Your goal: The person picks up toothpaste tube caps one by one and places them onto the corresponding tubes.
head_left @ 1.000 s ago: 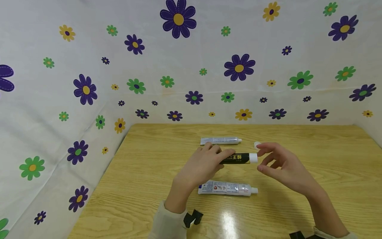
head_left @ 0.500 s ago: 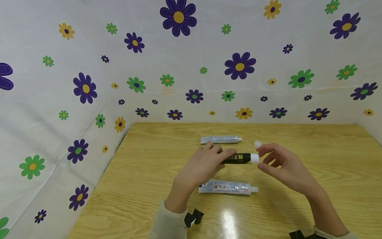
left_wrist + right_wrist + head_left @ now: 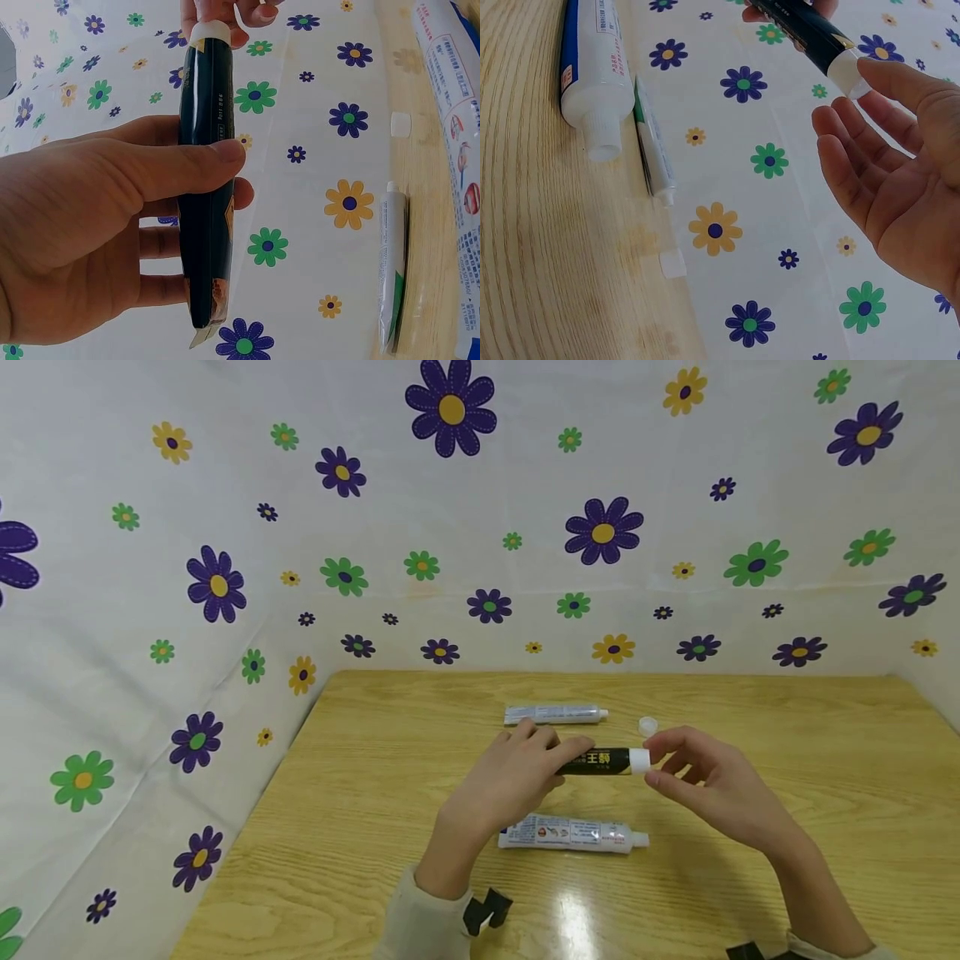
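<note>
My left hand (image 3: 498,777) grips a black toothpaste tube (image 3: 603,761) with gold lettering, holding it level above the table. In the left wrist view, the thumb lies across the front of the tube and the fingers go behind it. A white cap (image 3: 640,761) sits on the tube's right end. My right hand (image 3: 723,789) pinches this cap between thumb and index finger. The right wrist view shows the other right fingers (image 3: 844,161) curved below the cap (image 3: 847,75), not wrapped round it.
On the wooden table (image 3: 360,827), a white toothpaste tube (image 3: 573,835) without its cap lies nearer me. A smaller capless tube (image 3: 555,715) lies behind the hands, and a loose white cap (image 3: 648,726) rests to its right. Flower-patterned cloth (image 3: 450,527) surrounds the table's back and sides.
The black tube has shifted slightly right, bringing its cap between my right thumb and index finger, which stood just off it a second ago. The tubes on the table have stayed put.
</note>
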Available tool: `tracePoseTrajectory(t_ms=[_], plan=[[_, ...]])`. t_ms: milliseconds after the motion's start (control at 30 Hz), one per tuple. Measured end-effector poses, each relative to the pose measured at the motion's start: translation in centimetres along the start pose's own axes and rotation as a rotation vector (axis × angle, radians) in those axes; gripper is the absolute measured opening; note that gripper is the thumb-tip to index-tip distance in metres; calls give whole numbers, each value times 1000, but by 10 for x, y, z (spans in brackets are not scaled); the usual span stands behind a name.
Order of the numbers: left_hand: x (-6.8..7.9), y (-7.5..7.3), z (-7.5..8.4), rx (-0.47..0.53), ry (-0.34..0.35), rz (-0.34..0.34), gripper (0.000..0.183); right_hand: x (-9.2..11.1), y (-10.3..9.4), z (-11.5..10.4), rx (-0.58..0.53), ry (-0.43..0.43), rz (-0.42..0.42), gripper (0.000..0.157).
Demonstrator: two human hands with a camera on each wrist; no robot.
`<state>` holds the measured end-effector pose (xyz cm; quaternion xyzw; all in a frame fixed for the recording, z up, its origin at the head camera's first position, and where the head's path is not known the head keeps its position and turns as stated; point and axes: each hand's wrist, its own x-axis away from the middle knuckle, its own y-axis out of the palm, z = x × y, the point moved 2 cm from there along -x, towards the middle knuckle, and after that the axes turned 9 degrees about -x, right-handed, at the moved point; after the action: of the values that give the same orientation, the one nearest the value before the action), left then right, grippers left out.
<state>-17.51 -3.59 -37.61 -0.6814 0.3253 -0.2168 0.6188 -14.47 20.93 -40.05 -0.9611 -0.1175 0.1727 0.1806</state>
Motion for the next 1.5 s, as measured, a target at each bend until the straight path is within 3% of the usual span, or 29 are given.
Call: tracePoseTrajectory(t_ms=[600, 800, 1500], plan=[[-1, 1, 2, -1, 1, -2, 53, 0, -1, 2, -9, 45, 4, 13], [-1, 1, 3, 0, 3, 3, 53, -1, -1, 3, -9, 91, -11, 15], [-3, 4, 4, 3, 8, -5, 54, 0, -3, 6, -4, 92, -36, 20]])
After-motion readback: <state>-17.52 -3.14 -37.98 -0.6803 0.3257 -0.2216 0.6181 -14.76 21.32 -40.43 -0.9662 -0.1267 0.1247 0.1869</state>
